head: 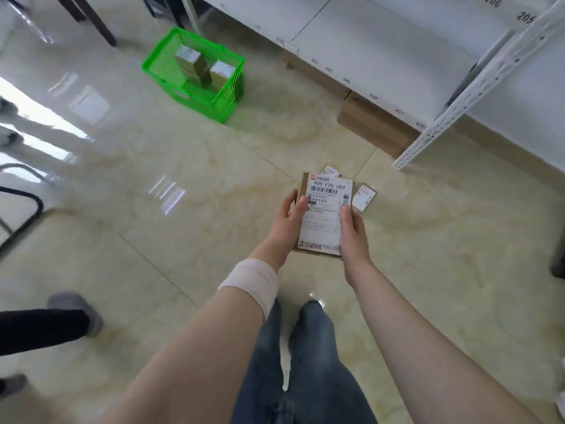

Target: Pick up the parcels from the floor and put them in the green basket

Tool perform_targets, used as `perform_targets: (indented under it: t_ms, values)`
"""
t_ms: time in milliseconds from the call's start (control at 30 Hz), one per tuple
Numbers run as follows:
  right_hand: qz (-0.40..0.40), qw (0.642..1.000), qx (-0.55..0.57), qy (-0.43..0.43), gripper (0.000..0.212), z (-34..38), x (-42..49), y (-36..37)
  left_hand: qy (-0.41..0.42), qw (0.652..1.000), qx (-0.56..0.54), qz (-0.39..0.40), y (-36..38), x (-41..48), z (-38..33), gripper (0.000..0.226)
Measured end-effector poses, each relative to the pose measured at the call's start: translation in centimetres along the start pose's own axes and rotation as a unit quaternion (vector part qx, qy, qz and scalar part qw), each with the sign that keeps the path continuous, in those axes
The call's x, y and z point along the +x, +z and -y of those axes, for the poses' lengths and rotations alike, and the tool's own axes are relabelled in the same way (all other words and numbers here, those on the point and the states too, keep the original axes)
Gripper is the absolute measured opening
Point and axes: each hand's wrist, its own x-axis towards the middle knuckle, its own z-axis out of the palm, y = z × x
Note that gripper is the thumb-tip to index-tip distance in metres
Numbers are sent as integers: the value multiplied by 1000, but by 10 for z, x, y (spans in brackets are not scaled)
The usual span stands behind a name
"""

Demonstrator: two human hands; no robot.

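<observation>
I hold a flat brown parcel [324, 209] with a large white shipping label in both hands above the tiled floor. My left hand [287, 221] grips its left edge and my right hand [351, 231] grips its right edge, thumbs on top. Two small labelled parcels lie on the floor just beyond it, one [363, 198] to the right and one [330, 170] partly hidden behind the held parcel. The green basket [171, 87] stands on the floor at the upper left, some way off, with several brown boxes [198, 67] inside.
White metal shelving [382, 47] fills the upper right, its slotted post [452, 111] reaching the floor. Brown cartons [373, 123] sit under the lowest shelf. Another person's leg and grey shoe [76, 310] are at the left, near a black chair frame [27, 215].
</observation>
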Motion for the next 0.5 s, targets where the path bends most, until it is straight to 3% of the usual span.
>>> perform_targets:
  t_ms: [167, 500]
  values:
    - [33, 999, -23, -4, 46, 13, -2, 75, 9, 999, -38, -29, -71, 3, -19, 53]
    - [66, 996, -52, -15, 44, 14, -12, 290, 31, 995, -78, -57, -281, 32, -66, 52]
